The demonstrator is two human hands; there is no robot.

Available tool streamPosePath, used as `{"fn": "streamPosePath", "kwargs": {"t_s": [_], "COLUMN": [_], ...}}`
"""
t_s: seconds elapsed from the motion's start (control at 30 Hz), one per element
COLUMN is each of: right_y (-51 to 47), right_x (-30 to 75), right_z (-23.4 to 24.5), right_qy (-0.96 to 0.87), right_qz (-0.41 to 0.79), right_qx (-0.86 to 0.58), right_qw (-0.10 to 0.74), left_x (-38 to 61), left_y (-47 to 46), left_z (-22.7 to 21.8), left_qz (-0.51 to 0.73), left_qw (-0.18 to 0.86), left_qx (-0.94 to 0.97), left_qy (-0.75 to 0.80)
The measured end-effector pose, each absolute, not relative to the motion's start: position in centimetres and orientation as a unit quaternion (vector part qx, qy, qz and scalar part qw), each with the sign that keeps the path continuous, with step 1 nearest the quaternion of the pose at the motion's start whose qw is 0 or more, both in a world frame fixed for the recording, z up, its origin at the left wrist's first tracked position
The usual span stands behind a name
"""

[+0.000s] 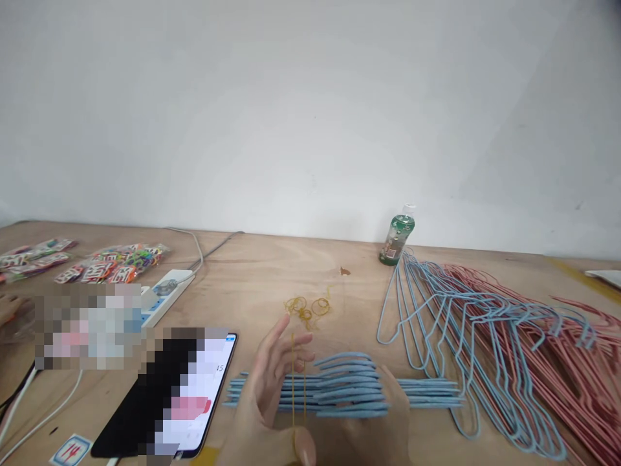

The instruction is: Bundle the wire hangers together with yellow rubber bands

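Note:
My left hand (269,388) stands with its fingers spread just left of a bundle of blue coated-wire hangers (349,388), lying flat and side by side. A thin yellow rubber band (293,388) is stretched upright across the hand, and my left hand is shut on it. My right hand (383,433) grips the bundle from below at its middle, partly cut off by the lower frame edge. Several loose yellow rubber bands (305,308) lie on the wooden table beyond the fingers.
A heap of blue hangers (466,323) and red hangers (538,362) fills the right side. A green bottle (398,237) stands at the wall. On the left are a phone (194,395), a power strip (167,298), colourful rubber-band packets (114,264), and another person's hand (10,310).

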State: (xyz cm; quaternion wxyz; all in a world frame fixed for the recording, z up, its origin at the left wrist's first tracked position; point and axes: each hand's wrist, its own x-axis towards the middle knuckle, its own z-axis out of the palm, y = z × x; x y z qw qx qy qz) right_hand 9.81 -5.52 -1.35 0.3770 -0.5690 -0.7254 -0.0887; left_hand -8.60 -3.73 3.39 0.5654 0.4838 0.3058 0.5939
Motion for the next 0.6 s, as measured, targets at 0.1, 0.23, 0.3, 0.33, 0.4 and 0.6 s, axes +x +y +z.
{"fn": "streamPosePath", "kwargs": {"t_s": [0.1,0.23,0.3,0.33,0.4,0.6], "right_y": [-5.2,-5.2,-5.2,-5.2,-5.2,-5.4], "right_x": [10.0,9.8,9.5,9.3,9.0,9.4], "right_z": [-1.6,-1.1,-0.6,-0.4,-0.2,-0.8], "right_qy": [-0.734,-0.732,-0.729,-0.723,-0.711,-0.730], "right_qz": [-0.101,-0.120,-0.130,-0.133,-0.127,-0.126], "right_qx": [-0.555,-0.547,-0.542,-0.544,-0.552,-0.535], "right_qw": [0.379,0.388,0.398,0.404,0.417,0.407], "left_x": [-7.8,-6.3,-5.7,-5.5,-5.4,-5.8], "left_y": [-4.3,-5.0,-5.3,-5.4,-5.5,-3.7], "left_z": [3.1,3.8,4.4,4.6,5.0,4.8], "left_qz": [0.571,0.567,0.582,0.591,0.603,0.611], "left_qw": [0.556,0.558,0.536,0.522,0.501,0.538], "left_qx": [0.503,0.482,0.500,0.510,0.525,0.462], "left_qy": [0.334,0.366,0.351,0.343,0.332,0.351]}}
